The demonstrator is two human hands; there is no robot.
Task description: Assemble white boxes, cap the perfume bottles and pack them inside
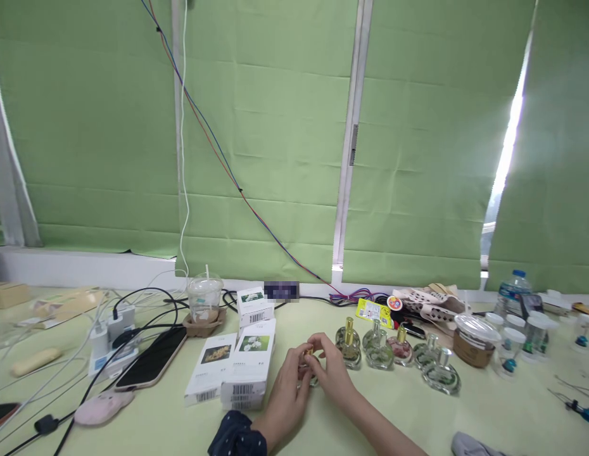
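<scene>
My left hand (291,382) is wrapped round a small glass perfume bottle (314,382), mostly hidden behind my fingers. At its top, the fingers of my right hand (330,372) are pinched together, with a bit of orange-gold showing between the two hands. Just right of them stand several similar clear glass perfume bottles (379,354), some with gold necks and some with silver ones. One holds something pinkish (400,351). To the left of my hands lie white printed boxes with flower pictures, the nearest box (247,370) showing white flowers and a barcode.
Left are a phone (154,361), a power strip (114,361) with tangled cables, and a plastic cup (204,304) in a cardboard holder. On the right stand a lidded paper bowl (475,345), several small jars (510,348) and a water bottle (515,288). Green blinds hang behind.
</scene>
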